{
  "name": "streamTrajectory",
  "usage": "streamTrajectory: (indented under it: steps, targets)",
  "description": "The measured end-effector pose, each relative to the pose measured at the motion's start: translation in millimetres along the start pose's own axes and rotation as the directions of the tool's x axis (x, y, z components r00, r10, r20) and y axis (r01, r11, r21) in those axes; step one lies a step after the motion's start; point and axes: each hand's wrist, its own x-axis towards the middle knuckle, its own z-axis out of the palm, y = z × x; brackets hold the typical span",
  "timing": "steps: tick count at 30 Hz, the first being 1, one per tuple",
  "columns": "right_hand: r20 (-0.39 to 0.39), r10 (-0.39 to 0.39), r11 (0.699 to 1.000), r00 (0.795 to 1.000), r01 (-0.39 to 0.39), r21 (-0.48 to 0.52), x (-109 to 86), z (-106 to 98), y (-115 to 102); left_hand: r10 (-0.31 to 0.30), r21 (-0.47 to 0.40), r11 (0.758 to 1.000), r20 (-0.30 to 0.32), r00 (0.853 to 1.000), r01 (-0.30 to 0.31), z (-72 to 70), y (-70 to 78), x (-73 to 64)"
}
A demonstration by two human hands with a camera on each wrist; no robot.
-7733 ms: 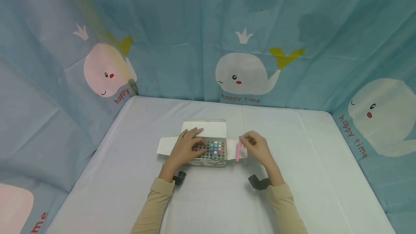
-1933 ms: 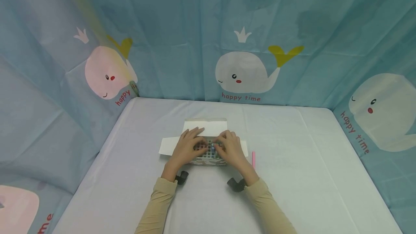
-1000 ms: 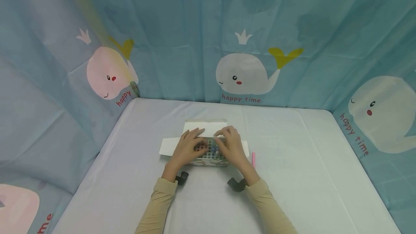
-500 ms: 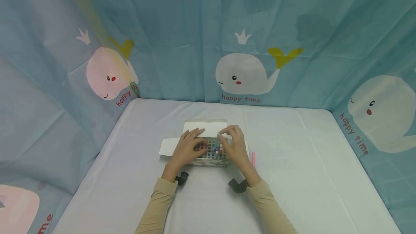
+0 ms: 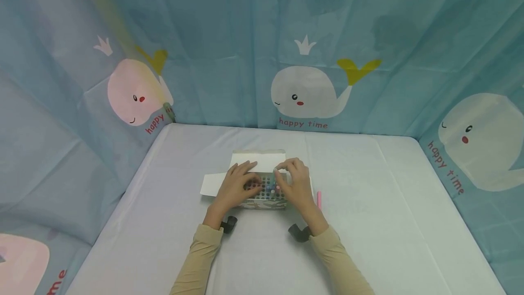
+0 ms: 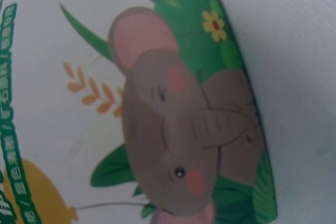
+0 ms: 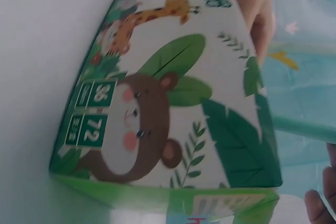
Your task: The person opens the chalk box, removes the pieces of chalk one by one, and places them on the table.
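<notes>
Cardboard, printed with animals, forms the box (image 5: 264, 204) that stands with its flaps spread on the white-covered worktop (image 5: 368, 185). A few coloured sticks (image 5: 273, 193) rise inside the box's right half. Over the box's left end rests the left hand (image 5: 236, 185), thumb and forefinger apart, no stick visible between them. Above the box's right half, the right hand (image 5: 296, 183) has its thumb and forefinger clamped on a pale green stick (image 7: 304, 128); whether its lower end sits in a hole is too small to tell. A pink stick (image 5: 319, 199) lies right of the box, near the right forearm (image 5: 314, 220).

The green stick seems pinched near its top, so a slack grip could let it tip and knock its neighbours in the box; forcing it at a slant might snap it. Leaning on one side could slide the box. A brush from the forearm might roll the pink stick away.
</notes>
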Motion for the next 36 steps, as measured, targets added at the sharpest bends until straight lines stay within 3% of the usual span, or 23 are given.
streamTrajectory:
  steps: [5,8,13,20,28,36]
  targets:
    - [-0.029,-0.044,0.996,0.999,0.041,-0.077,-0.5,0.3,-0.2,0.004,-0.006,1.000,-0.001,1.000,-0.004,0.1,-0.2,0.3]
    - [-0.033,-0.034,0.997,0.999,0.031,-0.072,-2.8,1.5,1.8,0.001,-0.006,1.000,0.002,1.000,-0.001,0.7,-0.5,0.6]
    - [-0.035,0.052,0.998,0.998,-0.050,0.047,-6.1,1.1,5.8,-0.002,-0.005,1.000,0.000,1.000,0.002,0.7,-0.9,0.5]
    - [-0.037,0.136,0.966,0.990,-0.124,0.228,-6.6,-8.5,7.7,0.000,-0.027,1.000,0.000,1.000,0.000,0.1,-1.2,-0.3]
    - [0.020,0.258,0.931,0.966,-0.254,0.263,-5.2,-26.8,2.5,-0.001,-0.024,1.000,0.000,1.000,0.001,-0.4,-0.7,-0.2]
    - [0.033,0.312,0.914,0.949,-0.310,0.263,-1.2,-53.4,-13.5,-0.012,-0.027,1.000,0.013,1.000,0.013,-0.9,-0.2,-0.1]
